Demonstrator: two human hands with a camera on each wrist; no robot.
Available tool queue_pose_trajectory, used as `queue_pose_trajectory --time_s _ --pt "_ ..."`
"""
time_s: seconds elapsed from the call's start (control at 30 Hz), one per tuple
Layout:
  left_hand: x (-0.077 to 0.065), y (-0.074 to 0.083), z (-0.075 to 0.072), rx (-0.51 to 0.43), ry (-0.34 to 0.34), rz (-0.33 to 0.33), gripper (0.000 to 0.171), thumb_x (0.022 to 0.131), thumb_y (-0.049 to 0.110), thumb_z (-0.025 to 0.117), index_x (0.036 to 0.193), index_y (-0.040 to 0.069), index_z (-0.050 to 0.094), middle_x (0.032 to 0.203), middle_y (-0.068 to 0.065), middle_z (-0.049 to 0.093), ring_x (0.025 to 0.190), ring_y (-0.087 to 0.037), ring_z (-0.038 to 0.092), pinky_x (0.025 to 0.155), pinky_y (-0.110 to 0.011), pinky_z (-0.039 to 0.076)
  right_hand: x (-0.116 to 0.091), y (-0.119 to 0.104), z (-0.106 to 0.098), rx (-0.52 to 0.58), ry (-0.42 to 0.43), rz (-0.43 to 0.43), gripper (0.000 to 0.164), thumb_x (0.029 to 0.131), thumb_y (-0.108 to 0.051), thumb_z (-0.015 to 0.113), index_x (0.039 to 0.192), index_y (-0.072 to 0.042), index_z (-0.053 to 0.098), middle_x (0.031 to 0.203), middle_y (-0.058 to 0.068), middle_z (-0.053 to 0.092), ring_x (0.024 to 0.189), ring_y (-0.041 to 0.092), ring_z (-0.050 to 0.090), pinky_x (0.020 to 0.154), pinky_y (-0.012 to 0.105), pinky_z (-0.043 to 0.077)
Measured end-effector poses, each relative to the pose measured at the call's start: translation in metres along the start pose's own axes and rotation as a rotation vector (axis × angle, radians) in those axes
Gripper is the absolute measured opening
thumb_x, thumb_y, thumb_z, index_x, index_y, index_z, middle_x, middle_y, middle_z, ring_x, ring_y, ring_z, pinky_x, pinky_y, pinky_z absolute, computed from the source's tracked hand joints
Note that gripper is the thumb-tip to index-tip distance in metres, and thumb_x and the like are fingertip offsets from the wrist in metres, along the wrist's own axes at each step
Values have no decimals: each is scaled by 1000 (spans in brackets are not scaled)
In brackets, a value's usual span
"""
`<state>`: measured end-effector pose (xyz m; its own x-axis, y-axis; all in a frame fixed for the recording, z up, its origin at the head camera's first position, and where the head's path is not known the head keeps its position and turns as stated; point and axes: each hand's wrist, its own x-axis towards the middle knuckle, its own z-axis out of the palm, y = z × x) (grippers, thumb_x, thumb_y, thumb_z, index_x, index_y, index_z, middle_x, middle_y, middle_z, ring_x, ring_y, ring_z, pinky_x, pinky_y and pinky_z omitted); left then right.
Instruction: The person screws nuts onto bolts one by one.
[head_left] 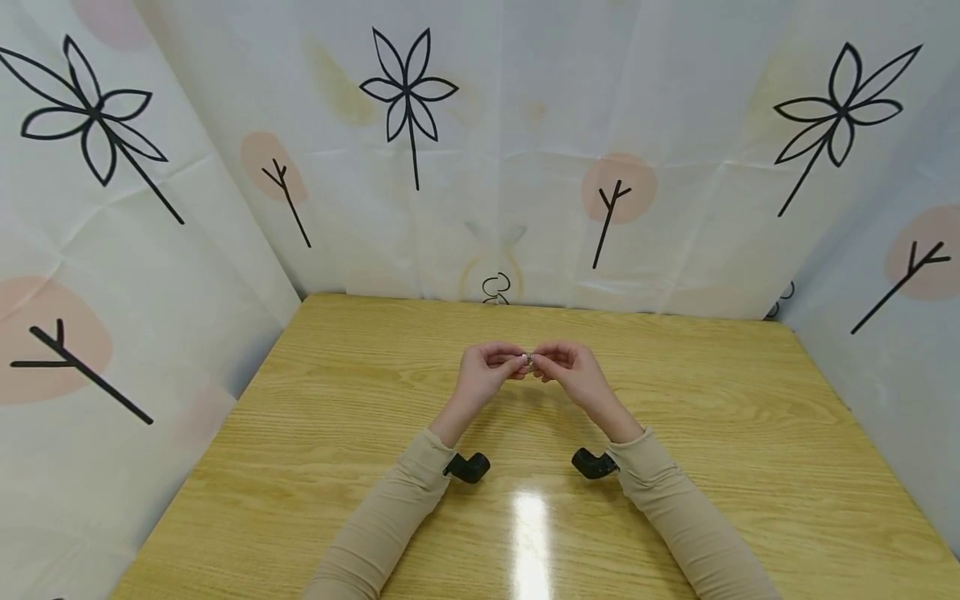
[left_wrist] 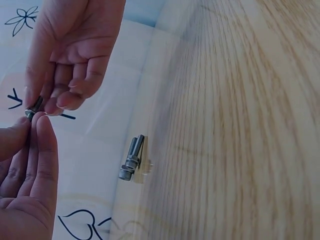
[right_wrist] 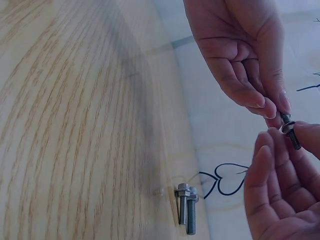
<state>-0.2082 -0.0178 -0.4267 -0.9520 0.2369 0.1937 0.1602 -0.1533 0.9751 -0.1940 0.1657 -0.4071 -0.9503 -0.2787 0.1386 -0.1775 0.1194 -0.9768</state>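
Above the middle of the wooden table, my left hand point(head_left: 483, 372) and right hand point(head_left: 577, 377) meet fingertip to fingertip. Between them is a small metal bolt point(right_wrist: 288, 128) with a ring-like nut or washer around its shank. The left thumb and fingers pinch one end; the right thumb and fingers pinch the other. In the left wrist view this bolt point(left_wrist: 35, 107) is partly covered by fingertips. Two more metal bolts point(right_wrist: 187, 210) lie side by side beneath the hands, each with a nut near its head; the left wrist view shows these bolts point(left_wrist: 132, 159) too.
The wooden table point(head_left: 375, 400) stretches around both forearms. White curtains point(head_left: 525, 100) with plant drawings stand behind it and at both sides. Black wrist devices point(head_left: 468, 468) sit at the inner sides of the sleeves.
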Motion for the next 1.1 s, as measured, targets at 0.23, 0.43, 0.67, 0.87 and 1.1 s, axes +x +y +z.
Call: queue_pose_trajectory --time_s 0.23,0.43,0.67,0.87,1.1 --pt "1 -2 0 0 -3 -16 20 88 3 68 103 -10 68 91 -25 68 82 -35 69 74 -40 60 -1 -2 -1 -6 -5 9 25 95 -5 59 114 12 58 102 29 61 88 35 64 82 60 51" --pt "0 4 0 -17 -22 -22 20 89 -3 65 105 -15 65 93 -31 66 87 -45 65 76 -42 60 3 10 -2 -16 6 -46 23 94 -8 63 110 8 62 101 25 64 87 32 64 78 51 55" --pt "-9 24 2 -2 -37 -24 19 90 -5 63 104 -16 64 94 -31 66 85 -42 67 78 -45 59 4 9 -2 -55 -5 -28 26 97 -16 59 108 8 63 94 26 64 80 26 65 70 44 57" --pt "-4 14 1 -27 -26 -28 19 89 -5 65 104 -15 65 93 -29 67 88 -48 64 77 -44 59 3 8 -1 -22 9 -47 24 93 -5 64 113 7 61 102 23 63 88 37 63 77 55 54" --pt "-1 1 0 -9 -12 -2 17 87 2 68 100 -10 68 89 -23 69 81 -36 69 73 -39 61 4 9 -2 -90 -9 -30 25 97 -17 59 107 5 66 94 22 66 83 30 63 71 48 56"
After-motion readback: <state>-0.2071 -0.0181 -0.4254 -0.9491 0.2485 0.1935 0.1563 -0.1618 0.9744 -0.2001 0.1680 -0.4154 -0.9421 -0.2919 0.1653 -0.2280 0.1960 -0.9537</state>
